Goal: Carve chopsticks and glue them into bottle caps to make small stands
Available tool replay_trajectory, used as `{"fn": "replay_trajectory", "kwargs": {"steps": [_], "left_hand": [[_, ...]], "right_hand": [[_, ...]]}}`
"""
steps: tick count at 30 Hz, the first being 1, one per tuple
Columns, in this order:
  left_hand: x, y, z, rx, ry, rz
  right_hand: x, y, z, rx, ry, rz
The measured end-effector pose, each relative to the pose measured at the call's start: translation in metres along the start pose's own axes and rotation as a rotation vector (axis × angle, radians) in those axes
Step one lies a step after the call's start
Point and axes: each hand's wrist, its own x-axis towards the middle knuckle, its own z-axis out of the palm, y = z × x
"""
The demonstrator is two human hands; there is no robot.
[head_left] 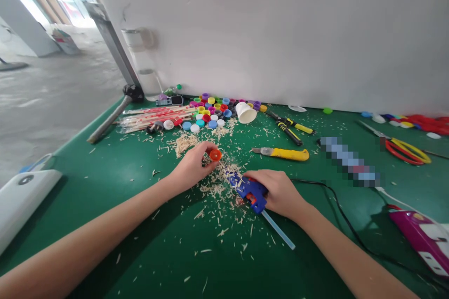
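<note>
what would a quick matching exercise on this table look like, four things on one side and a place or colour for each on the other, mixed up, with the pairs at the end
Things
1. orange cap
2. glue gun
3. tipped cup
4. scissors

Place or colour
A. white
B. in the right hand
C. red and yellow handles
D. in the left hand

Right pairs: 1-D, 2-B, 3-A, 4-C
</note>
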Motion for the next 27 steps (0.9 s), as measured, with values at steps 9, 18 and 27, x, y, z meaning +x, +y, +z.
{"fn": "replay_trajectory", "kwargs": {"steps": [9, 18, 27], "left_hand": [[-0.0020, 0.0055, -0.0004, -0.016, -0.035, 0.025], [-0.0034, 0.0032, 0.0015, 0.036, -0.021, 0.109], [-0.0029, 0.0000, 0.0040, 0.073, -0.013, 0.175]], "right_hand": [[0.0009, -0.0016, 0.0023, -0.082, -0.040, 0.033], [-0.0013, -0.0033, 0.0057, -0.165, -0.041, 0.059], [0.0006, -0.0029, 0.0020, -0.129, -0.084, 0.105]]}}
